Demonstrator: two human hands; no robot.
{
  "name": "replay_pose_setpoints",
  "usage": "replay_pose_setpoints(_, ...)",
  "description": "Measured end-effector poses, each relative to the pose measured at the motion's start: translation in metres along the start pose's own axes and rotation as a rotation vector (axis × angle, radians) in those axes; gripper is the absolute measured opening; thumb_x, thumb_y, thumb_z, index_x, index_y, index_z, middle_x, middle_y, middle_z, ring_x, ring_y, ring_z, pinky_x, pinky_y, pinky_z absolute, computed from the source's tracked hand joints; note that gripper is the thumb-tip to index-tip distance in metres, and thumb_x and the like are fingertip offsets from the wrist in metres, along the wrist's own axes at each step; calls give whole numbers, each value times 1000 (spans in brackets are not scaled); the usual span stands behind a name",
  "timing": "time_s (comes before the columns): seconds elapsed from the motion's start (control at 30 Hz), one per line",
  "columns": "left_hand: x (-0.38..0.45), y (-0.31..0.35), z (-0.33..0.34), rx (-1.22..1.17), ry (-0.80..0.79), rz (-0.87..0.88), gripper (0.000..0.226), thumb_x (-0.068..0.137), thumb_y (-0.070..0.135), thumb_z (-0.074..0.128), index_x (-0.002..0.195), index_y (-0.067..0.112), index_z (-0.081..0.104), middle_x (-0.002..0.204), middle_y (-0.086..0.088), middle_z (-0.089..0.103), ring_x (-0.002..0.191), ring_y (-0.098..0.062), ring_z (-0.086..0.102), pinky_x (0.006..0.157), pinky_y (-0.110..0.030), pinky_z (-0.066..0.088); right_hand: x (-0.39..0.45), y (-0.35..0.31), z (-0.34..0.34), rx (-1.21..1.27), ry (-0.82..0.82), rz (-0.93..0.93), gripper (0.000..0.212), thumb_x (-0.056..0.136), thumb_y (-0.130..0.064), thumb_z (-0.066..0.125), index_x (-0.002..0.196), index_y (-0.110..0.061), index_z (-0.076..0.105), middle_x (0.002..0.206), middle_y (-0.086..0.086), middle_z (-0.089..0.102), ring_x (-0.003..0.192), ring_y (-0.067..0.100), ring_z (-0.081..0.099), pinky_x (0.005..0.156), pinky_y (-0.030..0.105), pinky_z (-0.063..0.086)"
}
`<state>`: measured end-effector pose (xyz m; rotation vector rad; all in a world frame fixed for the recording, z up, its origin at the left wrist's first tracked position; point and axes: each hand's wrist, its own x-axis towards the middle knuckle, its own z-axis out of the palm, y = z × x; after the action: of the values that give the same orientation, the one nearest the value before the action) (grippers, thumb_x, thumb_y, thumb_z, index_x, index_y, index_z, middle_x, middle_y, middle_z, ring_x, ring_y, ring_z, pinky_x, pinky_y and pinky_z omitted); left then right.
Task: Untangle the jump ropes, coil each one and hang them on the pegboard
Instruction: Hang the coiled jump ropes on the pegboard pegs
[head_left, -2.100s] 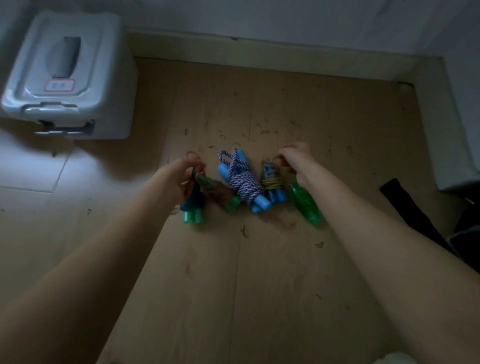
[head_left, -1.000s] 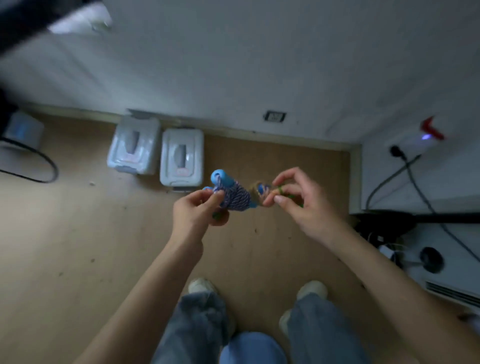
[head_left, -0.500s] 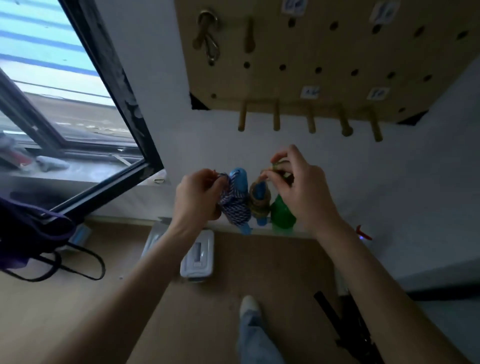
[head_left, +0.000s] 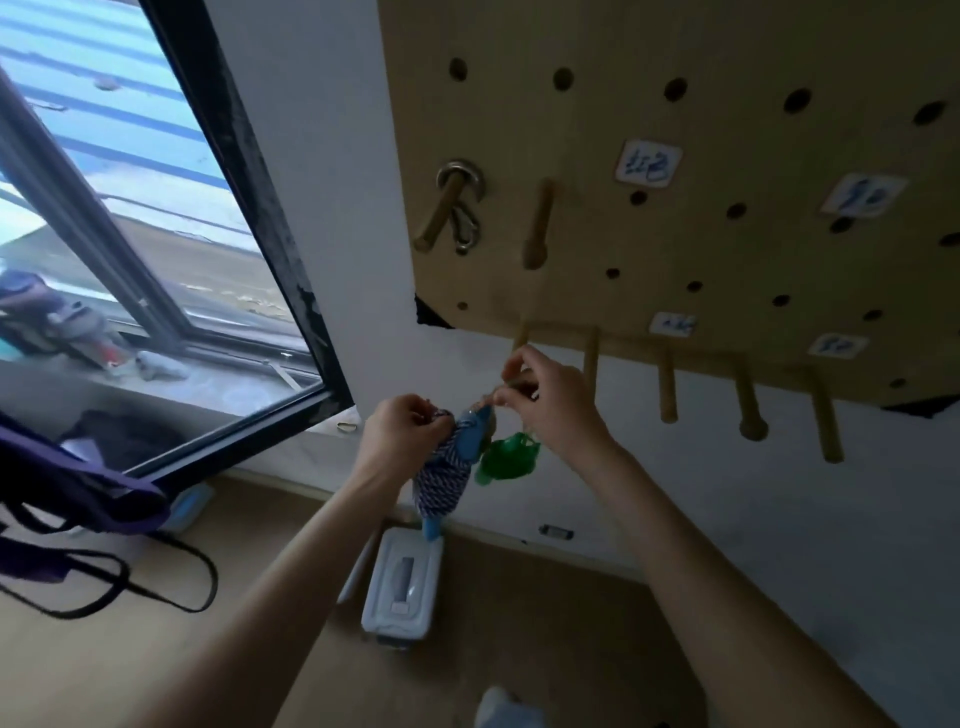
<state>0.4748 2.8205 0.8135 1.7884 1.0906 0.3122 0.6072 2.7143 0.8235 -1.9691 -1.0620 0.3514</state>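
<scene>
Gripping the blue coiled rope (head_left: 441, 470), the left hand (head_left: 400, 436) curls; right hand (head_left: 550, 402) pinches the green-handled rope (head_left: 506, 457) below the pegboard (head_left: 675, 270).

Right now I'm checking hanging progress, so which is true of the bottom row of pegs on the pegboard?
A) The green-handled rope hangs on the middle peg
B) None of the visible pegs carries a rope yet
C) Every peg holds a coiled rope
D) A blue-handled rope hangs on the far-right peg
B: the bottom row pegs stand bare, while the left hand grips the blue and white rope bundle and the right hand pinches the loop of the green-handled rope below the pegboard.
</scene>
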Motion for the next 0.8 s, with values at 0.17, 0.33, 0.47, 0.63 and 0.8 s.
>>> replay_pose_setpoints(0.17,25,7,5,-52,-50,-22,21,79,21,70,69,16,52,74,-6,61,46,-12,52,33,-21,38,6,7,0,22,50,45,15,85,-19,66,79,-25,53,83,4,70,79,13,66,70,26,56)
replay_pose_setpoints(0.33,43,15,20,-45,-224,6,18,77,22,72,72,15,56,74,-2,63,56,-11,60,47,-23,53,14,6,-8,-37,111,77,12,84,-17,67,79,-21,57,78,-4,65,75,6,62,66,14,49)
replay_pose_setpoints(0.47,54,22,25,-13,-318,25,17,80,23,69,72,16,55,71,-1,62,45,-6,61,51,-34,57,33,5,-4,-143,93,102,8,87,-15,62,81,-18,58,80,-5,63,74,4,56,65,16,41)
replay_pose_setpoints(0.63,58,20,13,-64,-440,64,12,82,12,66,83,4,57,61,-2,54,34,0,54,33,-10,35,58,7,3,-152,265,200,14,91,-18,57,78,-22,54,70,-14,54,64,-5,50,53,7,38)
replay_pose_setpoints(0.8,59,11,-9,82,-476,221,14,81,21,68,70,24,59,58,8,60,43,0,60,49,-30,51,53,5,0,-4,523,308,4,87,-18,63,87,-15,65,77,-9,60,67,-5,52,58,4,41)
